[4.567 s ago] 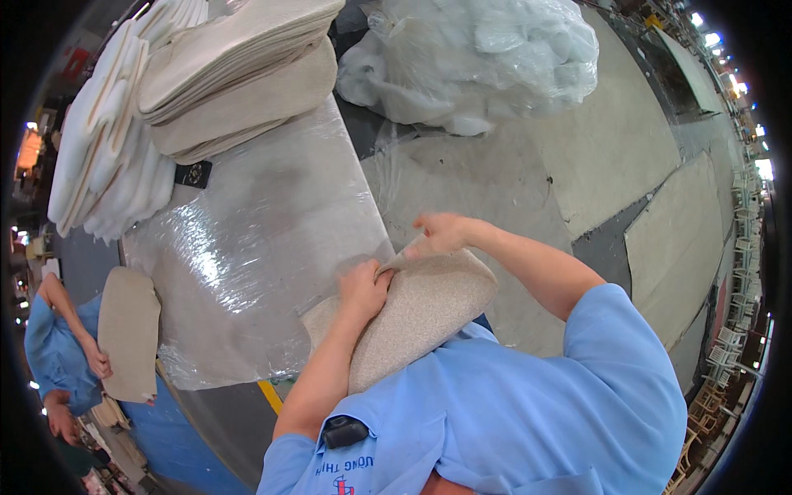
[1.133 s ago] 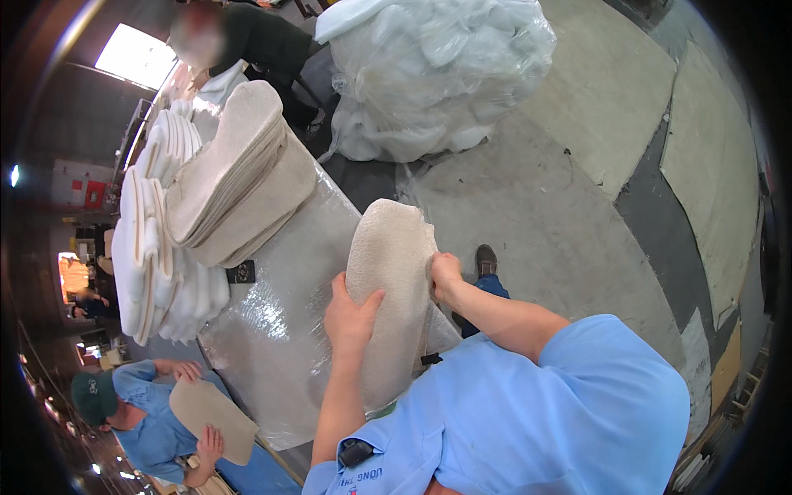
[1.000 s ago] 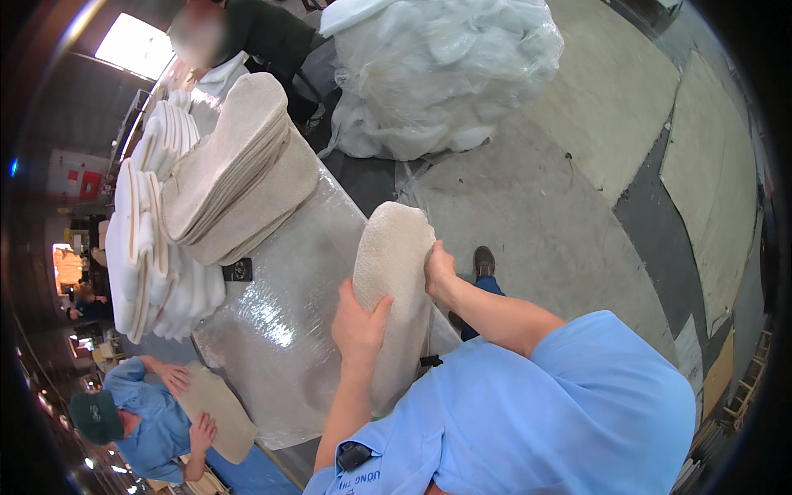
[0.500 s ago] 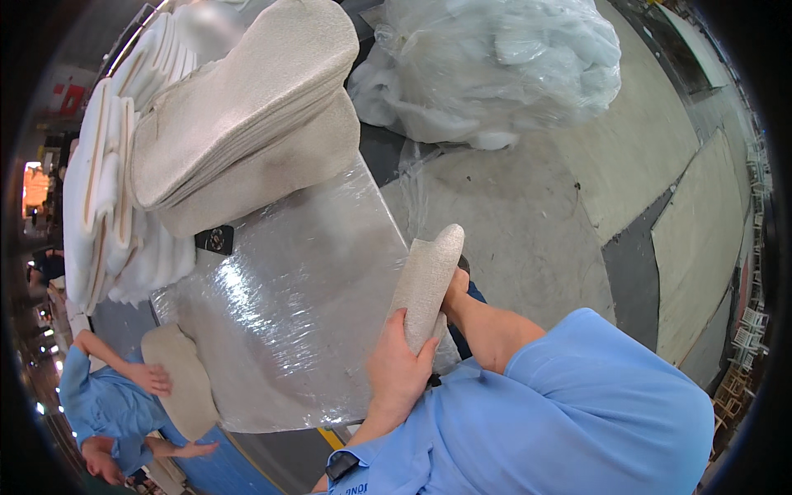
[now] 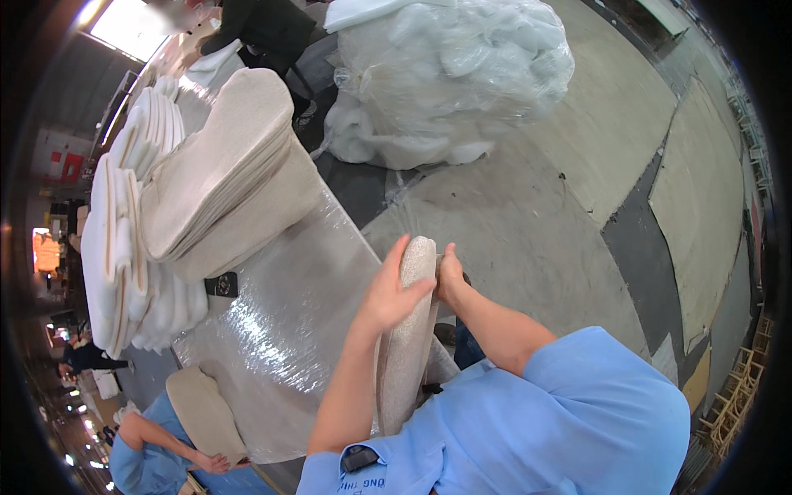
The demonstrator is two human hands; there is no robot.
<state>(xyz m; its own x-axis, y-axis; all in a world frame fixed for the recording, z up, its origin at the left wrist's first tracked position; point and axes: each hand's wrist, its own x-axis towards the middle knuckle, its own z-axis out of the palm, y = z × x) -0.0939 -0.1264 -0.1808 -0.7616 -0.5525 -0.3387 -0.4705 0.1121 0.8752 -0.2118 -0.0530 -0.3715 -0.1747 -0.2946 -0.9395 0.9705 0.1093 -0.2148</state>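
Note:
A beige cushion cover (image 5: 408,346) of coarse fabric stands on edge before my body, with its narrow rounded end pointing away from me. My left hand (image 5: 389,293) holds its left side near the far end, fingers stretched along the edge and the thumb laid across the near face. At its right side my right hand (image 5: 450,276) grips it with the thumb up; most of those fingers are hidden. A stack of similar beige covers (image 5: 223,177) lies at the far left on a table wrapped in clear film (image 5: 289,305).
Folded white padding (image 5: 115,247) is piled left of the stack, near a small black object (image 5: 221,285). A film-wrapped white bundle (image 5: 454,82) stands beyond the table. At lower left a co-worker (image 5: 153,445) handles a beige piece (image 5: 202,404). Boards (image 5: 701,198) cover the floor at right.
The cover has turned more upright and edge-on. My left hand has slid up toward its far end, and my right hand has come into fuller view. The co-worker has lifted and tilted their piece.

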